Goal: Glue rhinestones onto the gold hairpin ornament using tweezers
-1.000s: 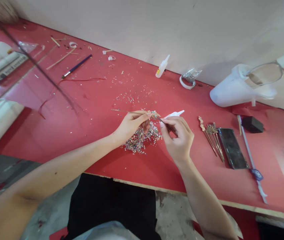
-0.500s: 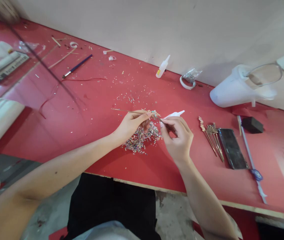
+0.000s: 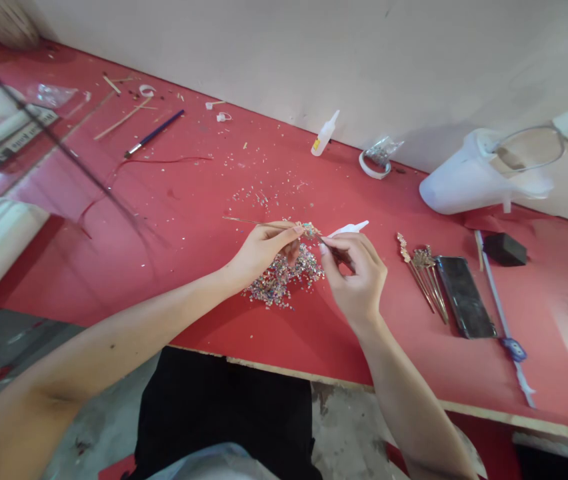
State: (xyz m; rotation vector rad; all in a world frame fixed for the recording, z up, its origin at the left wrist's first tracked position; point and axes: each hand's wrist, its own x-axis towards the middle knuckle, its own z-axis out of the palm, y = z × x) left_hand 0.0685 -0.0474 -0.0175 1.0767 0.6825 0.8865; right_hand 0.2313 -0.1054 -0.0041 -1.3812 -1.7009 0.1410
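Note:
My left hand [image 3: 273,248] pinches a thin metal hairpin-like stick [image 3: 244,221], whose long end points left past the wrist. At its other end, by my left fingertips, is a small decorated piece with pale and turquoise bits [image 3: 310,229]. My right hand [image 3: 357,270] is closed on a thin dark tool [image 3: 318,237], its tip touching or very near that piece. Below the hands, a pile of small glittering stones [image 3: 277,283] lies on the red table [image 3: 204,200]. Behind my right fingers lies a white nozzle bottle [image 3: 351,229], partly hidden.
To the right are ornate hairpins [image 3: 427,273], a black phone [image 3: 465,297], a dark block [image 3: 505,249] and a white container [image 3: 469,177]. Further back stand a glue bottle [image 3: 325,135] and a tape roll [image 3: 375,165]. A blue brush [image 3: 157,133] lies left.
Both hands hold almost the same pose over the pile. The blurred dark line across the left of the view has shifted left and down.

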